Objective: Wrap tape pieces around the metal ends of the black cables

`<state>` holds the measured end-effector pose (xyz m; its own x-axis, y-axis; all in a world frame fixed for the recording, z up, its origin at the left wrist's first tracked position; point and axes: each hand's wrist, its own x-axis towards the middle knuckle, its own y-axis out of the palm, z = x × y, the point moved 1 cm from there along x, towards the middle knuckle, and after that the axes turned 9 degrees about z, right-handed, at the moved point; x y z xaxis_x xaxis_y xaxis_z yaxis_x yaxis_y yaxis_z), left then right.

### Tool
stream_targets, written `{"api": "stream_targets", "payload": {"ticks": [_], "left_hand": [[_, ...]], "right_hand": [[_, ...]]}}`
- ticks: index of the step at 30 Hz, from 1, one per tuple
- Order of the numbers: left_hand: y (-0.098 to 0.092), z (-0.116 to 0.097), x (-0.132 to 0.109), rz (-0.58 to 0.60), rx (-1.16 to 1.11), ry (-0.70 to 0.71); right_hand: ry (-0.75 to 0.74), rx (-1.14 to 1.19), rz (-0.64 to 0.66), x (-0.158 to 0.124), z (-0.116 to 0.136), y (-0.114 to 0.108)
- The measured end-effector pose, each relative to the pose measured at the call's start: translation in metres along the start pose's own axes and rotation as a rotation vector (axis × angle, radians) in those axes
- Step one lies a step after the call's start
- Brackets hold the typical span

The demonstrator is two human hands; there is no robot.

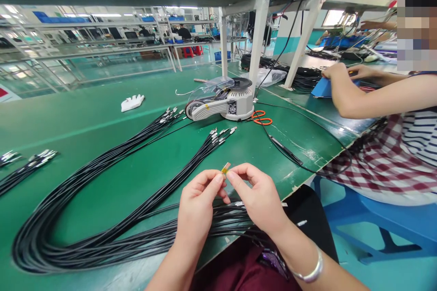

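Pinching amber tape piece (226,168) with left hand (200,200) and right hand (254,195), above near cable bundle (102,245). Best kept taut, fingertips at corners.

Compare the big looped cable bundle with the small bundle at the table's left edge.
The looped bundle is far thicker than the small bundle. The looped bundle bends in a U; the small bundle lies nearly straight, cut off by the frame. Both are black cables with metal ends.
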<state>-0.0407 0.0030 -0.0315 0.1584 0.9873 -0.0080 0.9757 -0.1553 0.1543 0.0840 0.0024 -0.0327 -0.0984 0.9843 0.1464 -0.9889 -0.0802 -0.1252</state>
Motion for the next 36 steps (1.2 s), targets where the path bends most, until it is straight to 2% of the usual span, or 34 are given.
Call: {"api": "stream_targets", "payload": {"ticks": [15, 18, 22, 24, 29, 33, 36], "left_hand": [[-0.005, 0.0, 0.004, 0.101, -0.248, -0.097], [-0.008, -0.005, 0.004, 0.206, -0.305, -0.166], [-0.009, -0.009, 0.003, 0.442, -0.292, -0.254], [-0.009, -0.009, 0.003, 0.495, -0.286, -0.276], [-0.013, -0.009, 0.005, 0.475, -0.365, -0.291], [-0.014, -0.006, 0.008, 0.462, -0.38, -0.281], [-0.014, -0.002, 0.009, 0.451, -0.361, -0.275]], "right_hand": [[-0.068, -0.047, 0.022, 0.002, 0.001, -0.002], [-0.1, -0.039, 0.059, 0.004, -0.002, -0.004], [-0.132, -0.056, 0.126, 0.009, -0.011, -0.01], [-0.149, -0.029, 0.166, 0.011, -0.014, -0.014], [-0.103, 0.147, 0.187, 0.016, -0.011, -0.025], [-0.053, 0.264, 0.321, 0.017, -0.007, -0.024], [-0.044, 0.266, 0.362, 0.018, -0.007, -0.018]]}}
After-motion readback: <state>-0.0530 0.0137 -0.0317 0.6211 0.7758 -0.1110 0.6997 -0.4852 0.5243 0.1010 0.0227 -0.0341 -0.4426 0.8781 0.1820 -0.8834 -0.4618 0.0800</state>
